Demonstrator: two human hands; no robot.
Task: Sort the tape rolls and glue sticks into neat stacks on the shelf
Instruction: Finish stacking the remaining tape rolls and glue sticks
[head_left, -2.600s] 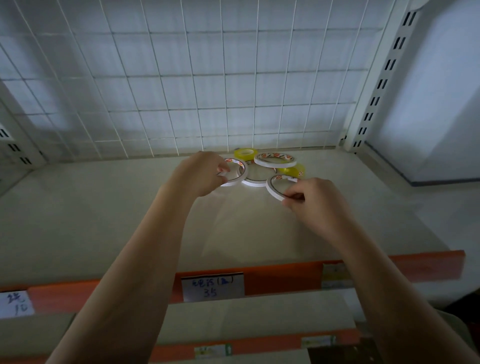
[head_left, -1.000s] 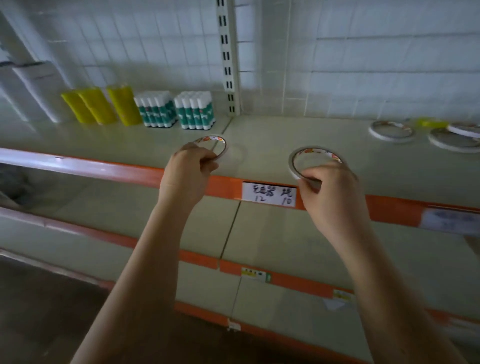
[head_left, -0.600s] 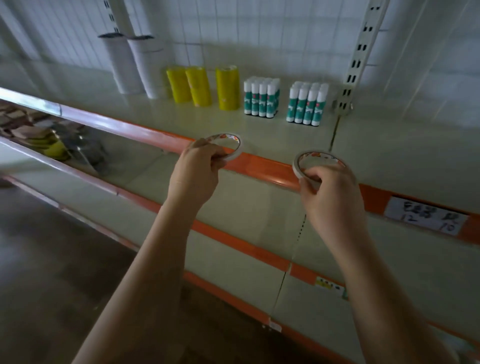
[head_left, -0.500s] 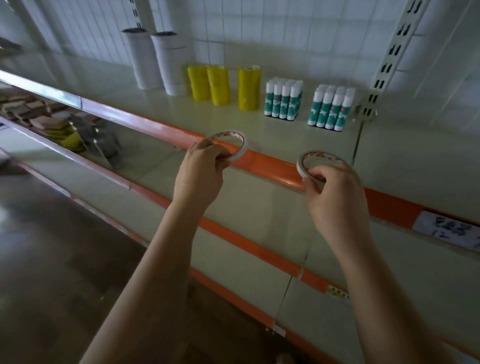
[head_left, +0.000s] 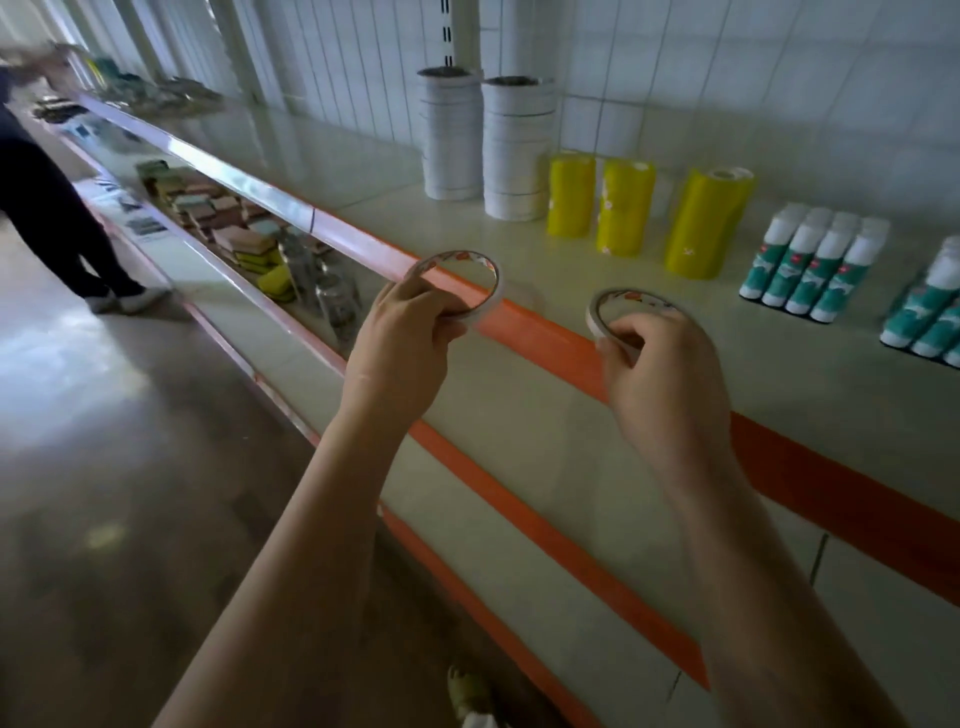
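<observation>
Two thin white tape rings with printed cores, one per hand: left hand (head_left: 402, 340) pinches left ring (head_left: 460, 283) at its near rim, right hand (head_left: 660, 379) pinches right ring (head_left: 631, 312) the same way, fingers curled round each band. Both rings sit just above the orange shelf lip (head_left: 540, 338), held flat, likely so they drop straight onto a pile. Beyond the fingertips stand two tall white tape stacks (head_left: 485, 140), probably the target; yellow tape columns (head_left: 623, 205) and green-white glue sticks (head_left: 810, 262) lie right of them.

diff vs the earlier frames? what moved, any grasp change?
Both thin white tape rolls left the loose pile and travelled left along the shelf toward the white tape stacks. Unchanged: left hand pinches one roll, right hand the other; neither is set down.
</observation>
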